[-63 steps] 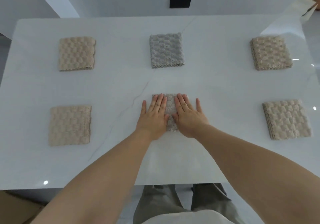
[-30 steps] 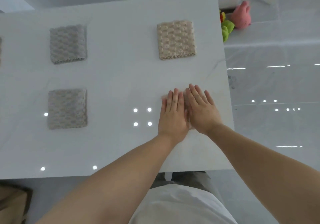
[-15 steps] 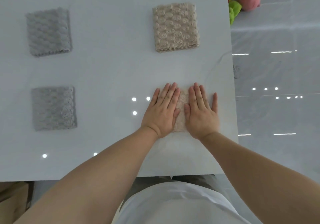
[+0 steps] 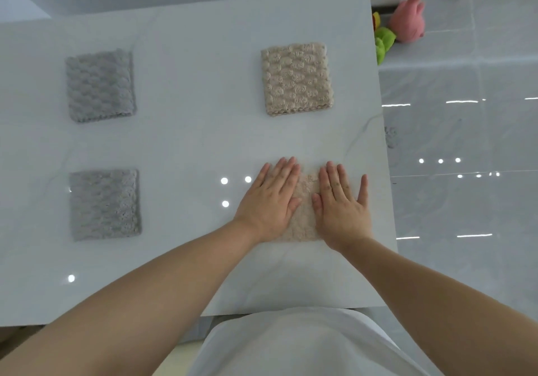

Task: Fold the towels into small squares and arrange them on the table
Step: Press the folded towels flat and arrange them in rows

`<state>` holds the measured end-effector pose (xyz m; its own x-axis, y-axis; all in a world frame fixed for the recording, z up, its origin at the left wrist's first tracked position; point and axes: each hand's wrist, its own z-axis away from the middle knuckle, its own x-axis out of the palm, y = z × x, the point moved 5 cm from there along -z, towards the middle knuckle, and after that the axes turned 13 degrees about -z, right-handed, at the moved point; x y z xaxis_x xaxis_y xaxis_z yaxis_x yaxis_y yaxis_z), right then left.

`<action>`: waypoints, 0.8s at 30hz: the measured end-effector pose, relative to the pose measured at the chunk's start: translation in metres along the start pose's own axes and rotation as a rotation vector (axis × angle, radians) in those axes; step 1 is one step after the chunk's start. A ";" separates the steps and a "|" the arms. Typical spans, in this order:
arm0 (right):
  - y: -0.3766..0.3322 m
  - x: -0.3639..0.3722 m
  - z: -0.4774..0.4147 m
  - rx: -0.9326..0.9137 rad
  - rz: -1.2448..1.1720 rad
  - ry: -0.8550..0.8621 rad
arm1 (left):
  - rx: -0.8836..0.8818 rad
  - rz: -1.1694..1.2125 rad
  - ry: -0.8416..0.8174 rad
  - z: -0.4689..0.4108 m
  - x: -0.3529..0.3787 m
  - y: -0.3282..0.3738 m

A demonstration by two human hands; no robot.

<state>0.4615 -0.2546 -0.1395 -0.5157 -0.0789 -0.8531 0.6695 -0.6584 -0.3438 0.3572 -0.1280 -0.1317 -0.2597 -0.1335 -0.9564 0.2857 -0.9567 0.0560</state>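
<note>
Both hands lie flat on a folded beige towel [image 4: 305, 215] near the front right corner of the white table [image 4: 198, 142]. My left hand [image 4: 269, 201] covers the towel's left side and my right hand [image 4: 342, 205] its right side, fingers spread and palms down, with a strip of towel showing between them. Farther back lies another folded beige towel [image 4: 297, 78]. Two folded grey towels rest to the left, one at the back [image 4: 100, 85] and one nearer the front [image 4: 104, 205].
The table's right edge [image 4: 384, 171] runs close beside my right hand, with glossy floor [image 4: 465, 171] beyond it. A pink and green plush toy [image 4: 404, 23] sits on the floor past the table's far right corner. Ceiling lights reflect as bright spots on the tabletop.
My hands left the grey towel in the middle and now press the beige towel at the right. In the last half second they slid apart, showing more towel. The view swung right.
</note>
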 end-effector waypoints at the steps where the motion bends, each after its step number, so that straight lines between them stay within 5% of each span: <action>1: -0.003 -0.009 -0.006 -0.007 -0.014 0.025 | -0.043 0.036 0.027 -0.009 -0.010 -0.008; 11: -0.048 -0.108 -0.189 -0.118 -0.036 0.170 | -0.369 0.103 0.125 -0.153 -0.072 -0.104; 18: -0.032 -0.097 -0.244 -0.125 -0.031 0.035 | -0.336 0.052 0.082 -0.189 -0.045 -0.113; 24: -0.023 -0.077 -0.238 0.041 -0.143 0.166 | -0.185 -0.055 0.104 -0.199 -0.041 -0.125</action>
<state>0.6131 -0.0554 -0.1587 -0.5067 0.1397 -0.8507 0.5714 -0.6845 -0.4528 0.5162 0.0483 -0.1565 -0.1855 -0.0463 -0.9816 0.4410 -0.8965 -0.0411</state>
